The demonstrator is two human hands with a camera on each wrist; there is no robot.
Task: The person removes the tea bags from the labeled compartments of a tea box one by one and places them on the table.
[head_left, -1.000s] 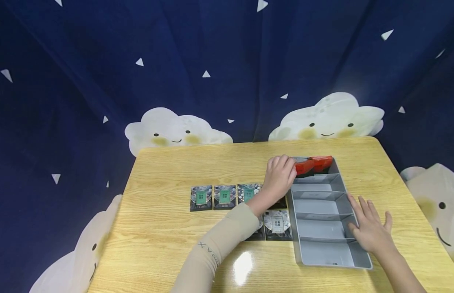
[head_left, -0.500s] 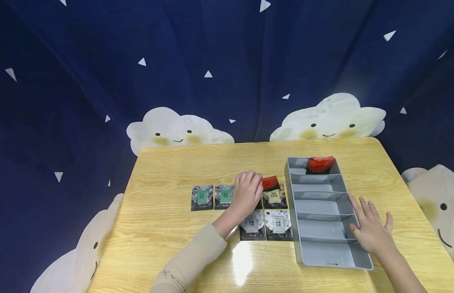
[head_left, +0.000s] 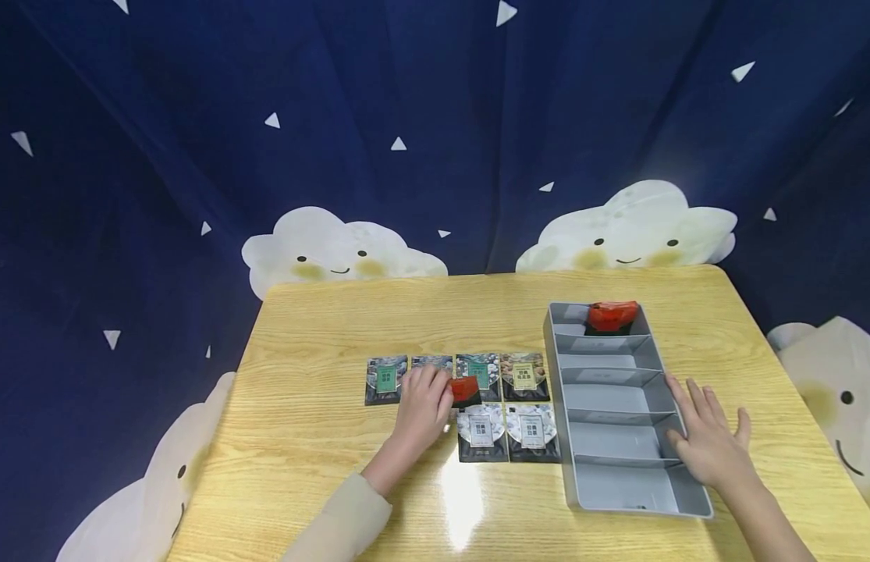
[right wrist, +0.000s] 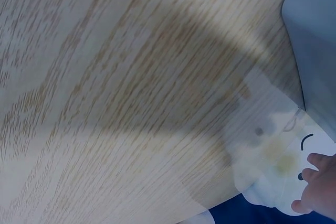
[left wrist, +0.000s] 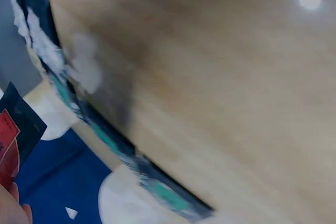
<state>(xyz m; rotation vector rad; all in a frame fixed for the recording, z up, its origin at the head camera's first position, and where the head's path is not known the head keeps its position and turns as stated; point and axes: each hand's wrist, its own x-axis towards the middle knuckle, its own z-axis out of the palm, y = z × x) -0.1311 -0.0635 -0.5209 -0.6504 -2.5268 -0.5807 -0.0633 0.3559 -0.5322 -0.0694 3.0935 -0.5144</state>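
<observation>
My left hand [head_left: 422, 402] pinches a black and red tea sachet [head_left: 465, 390] over the rows of packets on the table. In the left wrist view, the red-labelled sachet [left wrist: 9, 137] sticks up from the fingertips at the left edge. A similar red sachet [head_left: 612, 316] stands in the rearmost compartment of the grey divided box [head_left: 626, 488], toward its right side. My right hand [head_left: 711, 437] rests with spread fingers against the box's right wall. Only part of that hand [right wrist: 323, 187] shows in the right wrist view, beside the grey wall.
Green-labelled sachets [head_left: 386, 380] lie in the back row, one partly behind the left hand. A yellow-labelled sachet [head_left: 525, 377] ends that row by the box. Two white-patterned sachets [head_left: 534, 432] lie in front. A dark blue curtain [head_left: 435, 117] hangs behind the wooden table [head_left: 301, 468].
My left hand has drawn a red sachet out of the box's rear compartment and carried it left and nearer, past the yellow-labelled sachet. The right hand has stayed at the box.
</observation>
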